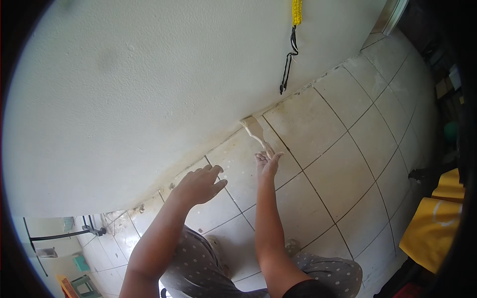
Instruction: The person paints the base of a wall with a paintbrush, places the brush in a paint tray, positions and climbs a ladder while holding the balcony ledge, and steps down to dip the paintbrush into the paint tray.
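Observation:
My right hand (269,165) grips the handle of a flat, pale paintbrush (253,128). The brush's wide end touches or nearly touches the line where the white wall (149,89) meets the tiled floor (318,129). To the left, my left hand (199,185) hovers in front of the foot of the wall, with its thumb apart from the loosely bent fingers and nothing in it. Dirt and flaked patches show along the wall's base.
A yellow braided cord with a black end (297,12) hangs against the wall. At the right lies a yellow cloth or bag (431,233). A black metal stand (92,229) and a green container (84,286) are at the lower left. My knees in dotted trousers (328,273) are below.

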Demonstrator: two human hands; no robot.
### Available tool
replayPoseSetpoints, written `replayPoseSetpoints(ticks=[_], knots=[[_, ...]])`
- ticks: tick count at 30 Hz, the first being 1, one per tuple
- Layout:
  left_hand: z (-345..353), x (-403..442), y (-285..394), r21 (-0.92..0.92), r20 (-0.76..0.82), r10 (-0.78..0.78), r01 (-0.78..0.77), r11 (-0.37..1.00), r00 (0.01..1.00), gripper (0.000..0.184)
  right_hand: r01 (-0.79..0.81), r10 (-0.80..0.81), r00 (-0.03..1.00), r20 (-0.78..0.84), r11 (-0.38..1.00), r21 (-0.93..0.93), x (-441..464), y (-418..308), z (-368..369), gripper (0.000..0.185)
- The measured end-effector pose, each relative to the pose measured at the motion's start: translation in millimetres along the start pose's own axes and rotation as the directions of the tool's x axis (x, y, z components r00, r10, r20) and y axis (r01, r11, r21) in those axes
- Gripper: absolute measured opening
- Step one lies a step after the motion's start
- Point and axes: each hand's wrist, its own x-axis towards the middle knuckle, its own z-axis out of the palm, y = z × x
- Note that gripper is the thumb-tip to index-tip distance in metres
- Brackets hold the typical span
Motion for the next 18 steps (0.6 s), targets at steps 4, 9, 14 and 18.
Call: replayPoseSetpoints(ticks=[4,9,14,18], knots=[[-1.5,-0.5,0.2,-0.004,0.04,0.0,0.0,1.0,0.999,0.046,0.03,-0.012,0.991,-0.136,0.99,0.136,-10.9,-7.0,-12.2,0.08],[-2.7,-3.2,-3.5,-0.008,0.022,-0.005,0.005,1.0,1.0,0.046,0.084,-0.085,0.98,-0.181,0.996,-0.011,-9.0,7.0,-30.9,0.077],[-2.9,-8.9,-3.5,-0.008,0.016,-0.015,0.015,1.0,1.0,0.044,0.061,-0.082,0.993,-0.09,0.975,-0.214,-18.3,28.6,-34.6,0.079],[-0.7,-9.0,-2.7,0.0,-0.001,-0.012,0.012,1.0,1.0,0.043,0.032,-0.027,0.999,0.034,0.985,-0.171,-33.7,40.4,-15.1,0.083]])
